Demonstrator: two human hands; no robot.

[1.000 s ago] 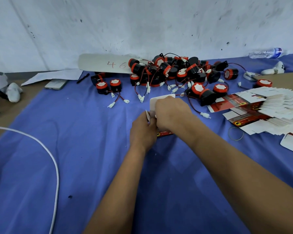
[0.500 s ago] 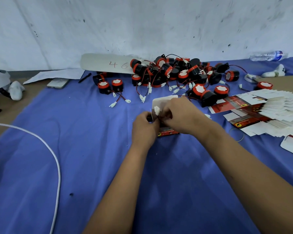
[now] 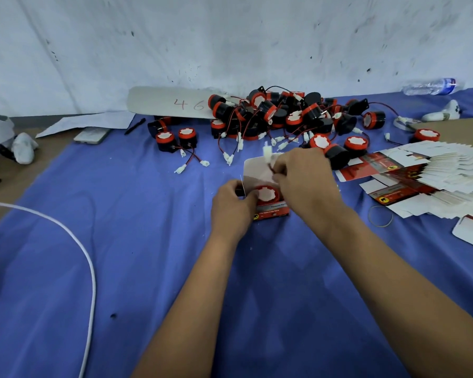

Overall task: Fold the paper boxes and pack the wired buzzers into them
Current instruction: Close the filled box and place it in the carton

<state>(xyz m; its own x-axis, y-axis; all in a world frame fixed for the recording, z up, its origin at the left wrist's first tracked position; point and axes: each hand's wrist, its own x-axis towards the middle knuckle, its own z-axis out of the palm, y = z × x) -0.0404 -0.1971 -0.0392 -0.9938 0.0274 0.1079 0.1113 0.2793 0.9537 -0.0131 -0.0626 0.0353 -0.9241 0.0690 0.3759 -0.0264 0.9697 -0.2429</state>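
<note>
Nearest the camera it's mostly blue cloth [image 3: 153,268] with both forearms reaching in over it, plus a white cable [image 3: 89,257] curving along the near left; mid-table the left hand [image 3: 231,205] has its fingers closed on the left side of a small red paper box [image 3: 271,211], top flap standing open and white behind it; there's a buzzer [image 3: 266,193] sitting in the box mouth, red ring and white face up; the right hand [image 3: 303,178] is pinched shut on that buzzer's thin wire, and the white connector [image 3: 266,154] sticks up just above the fingers; right of the hands a rubber band [image 3: 380,216] lies loose, and beyond it a fanned stack of flat boxes [image 3: 432,181] runs to the right edge; further back is the big tangled pile of buzzers [image 3: 279,115], with two strays off to its left; far left a phone [image 3: 92,135] and a pen [image 3: 135,126]; at the far side a white board [image 3: 170,103] marked 46 leans at the wall, and a water bottle [image 3: 432,86] lies far right.
</note>
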